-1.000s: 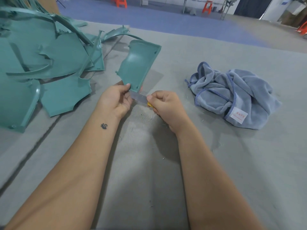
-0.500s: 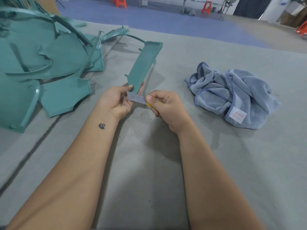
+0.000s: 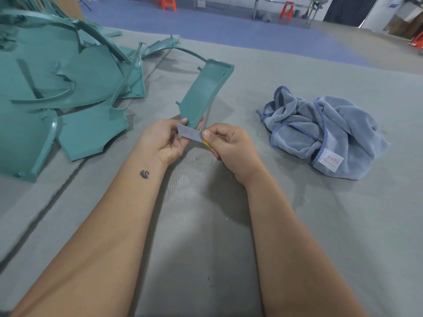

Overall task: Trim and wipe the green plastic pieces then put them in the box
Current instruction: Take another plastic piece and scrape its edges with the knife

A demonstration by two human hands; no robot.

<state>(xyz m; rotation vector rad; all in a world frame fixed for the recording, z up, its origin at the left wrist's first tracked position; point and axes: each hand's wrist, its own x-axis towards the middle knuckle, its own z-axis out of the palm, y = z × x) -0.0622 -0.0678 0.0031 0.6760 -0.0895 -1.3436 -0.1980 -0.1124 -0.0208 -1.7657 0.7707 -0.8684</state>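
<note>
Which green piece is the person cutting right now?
Start at the pile of green plastic pieces on the grey table's left. The green piece stands apart, right of it, held up by the left hand, with the right hand's blade at its bottom edge.

Your table [image 3: 297,225] was covered in grey felt-like matting. On it at your left lay a heap of green plastic pieces [image 3: 68,88]; at your right, well apart, a crumpled blue cloth [image 3: 320,133]. Small green shavings [image 3: 226,218] dotted the matting.
</note>
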